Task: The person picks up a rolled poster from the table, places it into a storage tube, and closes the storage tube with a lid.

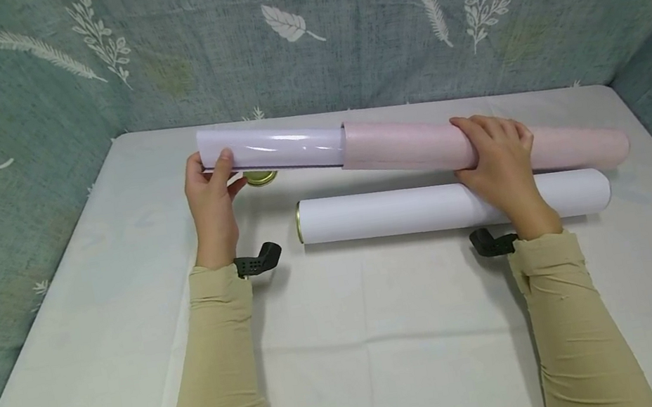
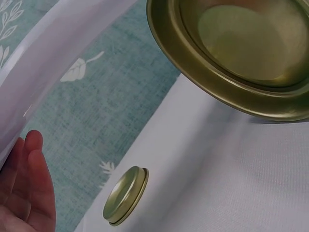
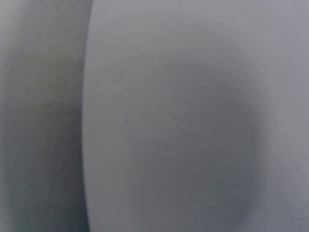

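In the head view, the left hand (image 1: 211, 195) at centre left grips the left end of a glossy white roll (image 1: 272, 146), thumb curled over its front, while the right hand (image 1: 497, 158) at centre right wraps its fingers over a pink roll (image 1: 413, 145). The white roll runs into the pink one's left end, and the two form one long line across the upper middle of the frame, held above the table (image 1: 385, 336). Just below them a white tube (image 1: 404, 211) lies on the table, its gold-rimmed end facing left. A gold lid (image 1: 260, 177) lies beside the left hand, partly behind the roll. In the left wrist view, the fingers (image 2: 29, 188) show at lower left against the white roll (image 2: 53, 63), a gold lid (image 2: 124, 195) lies at lower centre, and a large gold rim (image 2: 231, 72) fills the upper right. The right wrist view is a grey-white blur; nothing of the hand can be told from it.
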The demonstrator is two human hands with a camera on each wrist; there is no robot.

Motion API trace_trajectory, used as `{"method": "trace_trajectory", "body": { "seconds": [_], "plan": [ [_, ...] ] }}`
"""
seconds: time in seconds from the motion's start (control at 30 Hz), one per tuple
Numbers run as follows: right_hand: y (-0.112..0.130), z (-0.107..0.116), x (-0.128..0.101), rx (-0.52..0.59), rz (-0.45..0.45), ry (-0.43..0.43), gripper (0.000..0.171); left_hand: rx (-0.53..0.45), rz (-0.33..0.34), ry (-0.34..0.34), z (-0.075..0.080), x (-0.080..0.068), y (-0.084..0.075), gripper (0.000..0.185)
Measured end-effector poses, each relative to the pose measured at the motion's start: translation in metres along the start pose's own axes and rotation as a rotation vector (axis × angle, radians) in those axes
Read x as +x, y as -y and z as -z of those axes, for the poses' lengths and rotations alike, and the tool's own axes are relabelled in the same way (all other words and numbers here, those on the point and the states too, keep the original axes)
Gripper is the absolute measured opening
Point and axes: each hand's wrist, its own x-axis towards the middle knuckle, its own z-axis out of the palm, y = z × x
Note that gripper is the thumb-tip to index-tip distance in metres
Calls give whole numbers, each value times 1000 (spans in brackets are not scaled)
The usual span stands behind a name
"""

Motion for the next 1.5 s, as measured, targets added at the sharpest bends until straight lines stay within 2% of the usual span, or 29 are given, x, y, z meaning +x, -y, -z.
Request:
{"method": "trace_trajectory", "body": {
  "seconds": [0.2,0.5,0.73,1.07,1.2,1.5],
  "plan": [
    [0,0,0,-2,0,-5,68,56,11,19,-3,-3,-3,34],
    [-1,1,0,-7,-7,4,68,86,32,23,2,7,13,39],
    [-1,0,-1,-11,-10,10,67,85,49,24,2,6,15,40],
    [0,-1,1,-13,-9,21,68,75,40,45,0,4,18,39],
    [0,-2,1,-17,-2,13,69,81,29,64,0,6,21,40],
    [-1,0,1,-16,-1,8,69,71,64,108,-3,5,20,40]
  ]
}}
